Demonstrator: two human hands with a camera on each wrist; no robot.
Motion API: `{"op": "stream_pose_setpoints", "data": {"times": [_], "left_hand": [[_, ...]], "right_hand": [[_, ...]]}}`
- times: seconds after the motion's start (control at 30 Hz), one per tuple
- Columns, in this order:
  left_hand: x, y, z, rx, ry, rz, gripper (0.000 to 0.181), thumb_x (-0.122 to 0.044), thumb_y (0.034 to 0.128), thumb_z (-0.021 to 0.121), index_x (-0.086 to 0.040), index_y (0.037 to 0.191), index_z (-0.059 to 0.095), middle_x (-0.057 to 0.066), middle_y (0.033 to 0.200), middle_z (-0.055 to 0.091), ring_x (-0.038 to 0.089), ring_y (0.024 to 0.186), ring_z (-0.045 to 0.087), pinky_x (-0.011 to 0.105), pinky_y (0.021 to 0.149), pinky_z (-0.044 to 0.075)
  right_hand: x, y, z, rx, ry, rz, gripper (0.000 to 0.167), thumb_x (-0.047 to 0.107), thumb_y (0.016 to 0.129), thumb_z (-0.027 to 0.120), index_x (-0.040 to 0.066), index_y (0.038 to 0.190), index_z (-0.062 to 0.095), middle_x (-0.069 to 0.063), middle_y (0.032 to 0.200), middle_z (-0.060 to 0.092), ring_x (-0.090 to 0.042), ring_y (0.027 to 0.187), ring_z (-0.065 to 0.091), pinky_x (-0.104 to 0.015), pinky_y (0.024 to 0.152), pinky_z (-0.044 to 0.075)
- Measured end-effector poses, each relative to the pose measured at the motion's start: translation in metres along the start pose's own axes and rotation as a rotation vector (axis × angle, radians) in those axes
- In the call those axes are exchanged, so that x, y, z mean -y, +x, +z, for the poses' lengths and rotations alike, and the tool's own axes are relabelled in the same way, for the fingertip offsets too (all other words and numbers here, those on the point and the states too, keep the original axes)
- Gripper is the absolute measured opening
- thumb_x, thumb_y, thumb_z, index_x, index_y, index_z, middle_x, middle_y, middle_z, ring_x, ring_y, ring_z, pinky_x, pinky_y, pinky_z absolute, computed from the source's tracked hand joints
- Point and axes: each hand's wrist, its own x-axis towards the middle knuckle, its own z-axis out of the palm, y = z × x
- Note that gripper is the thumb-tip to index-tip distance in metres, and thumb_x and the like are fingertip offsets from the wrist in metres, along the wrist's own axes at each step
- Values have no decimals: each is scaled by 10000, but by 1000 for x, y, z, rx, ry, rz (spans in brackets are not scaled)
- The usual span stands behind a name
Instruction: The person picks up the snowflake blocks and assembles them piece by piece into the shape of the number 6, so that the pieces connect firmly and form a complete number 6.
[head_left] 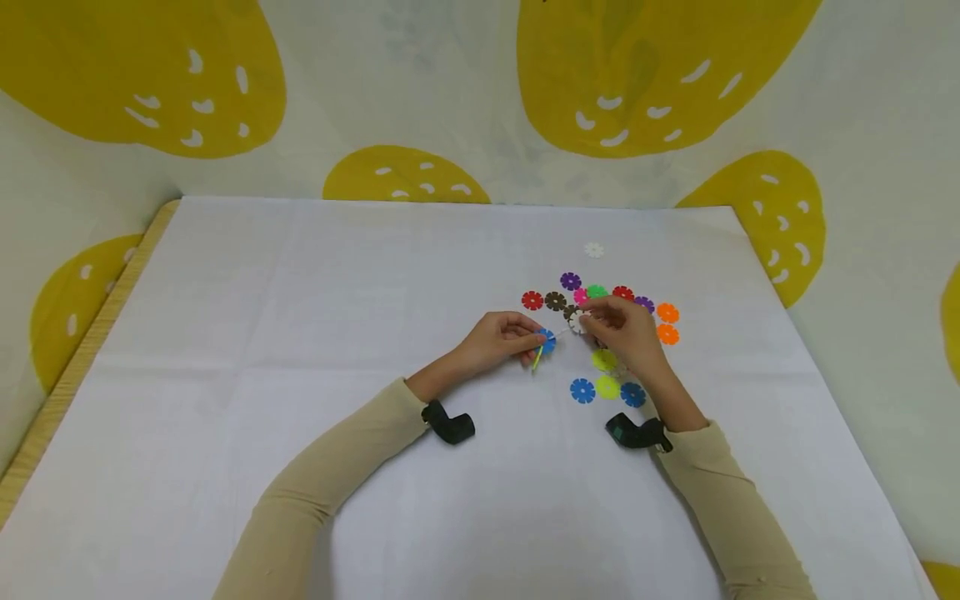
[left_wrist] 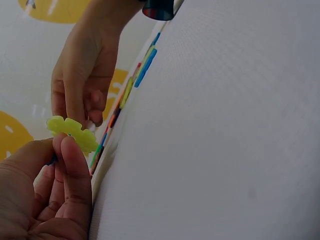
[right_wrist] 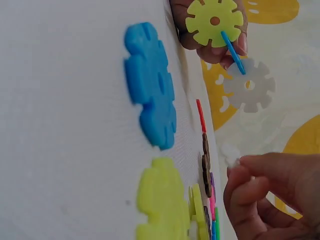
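My left hand [head_left: 501, 340] pinches a small joined group of notched plastic discs between thumb and fingers. In it a yellow disc [right_wrist: 205, 30] and a white disc [right_wrist: 260, 90] are slotted onto a blue disc [head_left: 548, 341], which appears edge-on in the right wrist view. Another white disc [head_left: 577, 322] is pinched between the thumb and finger of my right hand [head_left: 628, 332]. In the head view it is close to the group's white disc; the right wrist view shows a gap between them. The left wrist view has the yellow disc [left_wrist: 72, 131] at the left fingertips.
Loose discs lie around and under my right hand on the white-covered table [head_left: 337, 275]. They include a red disc [head_left: 532, 300], a brown disc [head_left: 555, 301], an orange disc [head_left: 668, 334] and a blue disc [head_left: 582, 391]. A lone white disc [head_left: 594, 250] sits farther back.
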Motion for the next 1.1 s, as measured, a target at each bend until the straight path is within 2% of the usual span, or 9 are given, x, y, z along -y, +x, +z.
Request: {"op": "stream_pose_setpoints", "data": {"times": [0.2,0.37,0.47,0.7,0.93,1.1], "left_hand": [[0,-1,0,-6,-2,4,232,-82,947,639,82,1112,631,113,867,691,101,631,639,246,649,546],[0,0,0,-25,-4,11,231,-66,952,628,95,1117,625,119,867,681,98,630,625,232,628,537],[0,0,0,-31,-14,7,230,-61,956,620,99,1120,619,118,873,674,96,634,623,227,625,536],[-2,0,0,-26,10,16,223,-60,958,615,101,1113,621,138,896,673,87,643,620,230,630,537],[0,-1,0,-37,57,25,225,-63,957,619,102,1109,620,176,927,679,73,625,616,214,625,523],[1,1,1,-52,58,46,221,-58,961,610,110,1105,614,162,913,669,64,621,598,196,617,504]], "right_hand": [[3,-2,-1,43,173,140,402,290,933,671,34,1240,631,-128,1061,657,-102,799,669,-176,703,536],[5,-3,-3,69,325,208,457,318,915,686,19,1253,614,-3,974,666,-106,770,672,-182,707,539],[6,-3,-3,85,369,211,457,308,913,690,7,1248,610,38,943,668,-118,769,670,-180,702,538],[8,-4,-1,121,405,154,423,223,930,679,-71,1223,597,58,903,678,-103,748,671,-180,698,540],[8,-5,5,118,457,164,402,174,931,672,-106,1206,582,67,908,691,-96,755,683,-173,696,538],[7,-4,7,110,492,167,396,159,928,674,-113,1200,578,49,897,693,-100,718,672,-163,663,534]]}}
